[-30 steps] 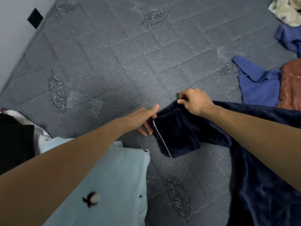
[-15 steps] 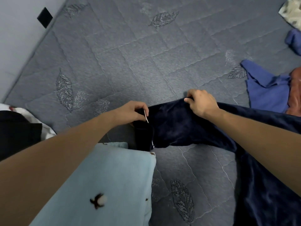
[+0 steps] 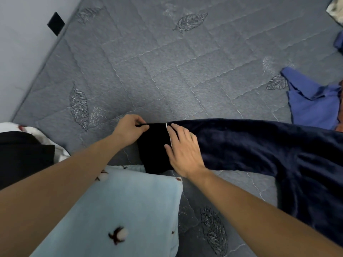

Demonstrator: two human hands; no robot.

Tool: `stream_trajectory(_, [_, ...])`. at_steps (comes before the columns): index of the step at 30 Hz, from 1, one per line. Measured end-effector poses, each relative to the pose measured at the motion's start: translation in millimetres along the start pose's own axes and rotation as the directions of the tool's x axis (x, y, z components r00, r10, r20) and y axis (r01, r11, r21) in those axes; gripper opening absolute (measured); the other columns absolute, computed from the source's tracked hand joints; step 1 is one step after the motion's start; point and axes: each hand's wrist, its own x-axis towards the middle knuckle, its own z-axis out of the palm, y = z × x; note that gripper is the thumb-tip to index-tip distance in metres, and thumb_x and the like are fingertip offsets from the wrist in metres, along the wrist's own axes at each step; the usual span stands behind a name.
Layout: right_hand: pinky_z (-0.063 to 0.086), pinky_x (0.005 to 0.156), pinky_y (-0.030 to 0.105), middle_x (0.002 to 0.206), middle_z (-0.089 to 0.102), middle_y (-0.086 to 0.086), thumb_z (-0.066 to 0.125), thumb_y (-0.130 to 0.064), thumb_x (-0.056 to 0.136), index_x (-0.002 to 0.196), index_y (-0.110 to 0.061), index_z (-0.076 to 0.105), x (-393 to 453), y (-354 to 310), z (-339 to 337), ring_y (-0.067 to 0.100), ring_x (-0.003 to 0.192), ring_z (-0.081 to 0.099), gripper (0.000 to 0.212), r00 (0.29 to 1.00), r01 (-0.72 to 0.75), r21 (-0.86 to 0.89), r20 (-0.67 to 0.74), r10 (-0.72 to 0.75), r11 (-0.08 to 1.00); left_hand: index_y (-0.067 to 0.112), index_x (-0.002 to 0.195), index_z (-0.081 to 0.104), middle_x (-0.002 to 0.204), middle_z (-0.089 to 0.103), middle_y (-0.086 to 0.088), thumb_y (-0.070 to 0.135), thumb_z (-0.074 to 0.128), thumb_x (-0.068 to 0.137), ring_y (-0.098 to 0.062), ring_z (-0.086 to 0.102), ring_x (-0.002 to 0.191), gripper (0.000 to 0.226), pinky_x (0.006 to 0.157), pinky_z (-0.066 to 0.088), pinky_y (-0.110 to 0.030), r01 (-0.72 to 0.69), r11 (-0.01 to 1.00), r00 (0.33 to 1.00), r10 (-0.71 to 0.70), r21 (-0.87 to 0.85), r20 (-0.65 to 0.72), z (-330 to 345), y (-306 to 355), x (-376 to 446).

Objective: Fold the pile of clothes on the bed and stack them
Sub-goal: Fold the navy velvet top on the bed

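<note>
A dark navy fleece garment [image 3: 259,145] stretches across the grey quilted bed [image 3: 167,71] from the right, its sleeve or leg ending at a cuff with a thin white trim line. My left hand [image 3: 130,128] pinches the far corner of that cuff. My right hand [image 3: 182,147] lies flat on the fabric just right of the trim, fingers straight and spread. A folded light blue fleece piece [image 3: 120,210] with small cotton-flower prints lies near me, touching the cuff's lower edge.
A blue garment [image 3: 311,101] and a rust-coloured one [image 3: 341,112] lie at the right edge. More clothes show at the top right corner. A black and white item [image 3: 24,154] lies at the left. A wall runs along the bed's left side.
The cuff was pulled out leftward and laid flat. My left hand went from open to pinching its corner. My right hand released its grip and now presses flat on the fabric.
</note>
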Motion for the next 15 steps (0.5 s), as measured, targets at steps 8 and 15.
stream_trajectory(8, [0.004, 0.131, 0.043, 0.175, -0.003, 0.003, 0.028, -0.046, 0.109, 0.167, -0.012, 0.001, -2.0, -0.5, 8.1, 0.015, 0.161, -0.009, 0.073, 0.992, 0.000, -0.064, 0.126, 0.008, 0.998, 0.014, 0.109, 0.077, 0.103, 0.081, -0.009, 0.019, 0.077, 0.093, -0.029, 0.077, 0.099, 0.017, 0.090, 0.063, -0.042, 0.260, 0.929, 0.923, -0.159, -0.265, 0.349, -14.6, 18.2, -24.3])
stream_trajectory(15, [0.024, 0.129, 0.042, 0.166, 0.038, -0.005, 0.055, -0.057, 0.100, 0.163, -0.035, 0.028, 10.7, -11.6, -49.2, 0.010, 0.153, 0.033, 0.073, 0.878, -0.406, 0.913, 0.403, 0.258, -0.046, 0.019, 0.124, 0.074, 0.125, 0.076, -0.002, 0.058, 0.037, 0.108, -0.014, 0.071, 0.115, 0.056, 0.091, 0.052, -0.029, 0.189, 0.765, 0.938, 0.045, -0.616, 0.343, 10.3, 79.0, -44.6])
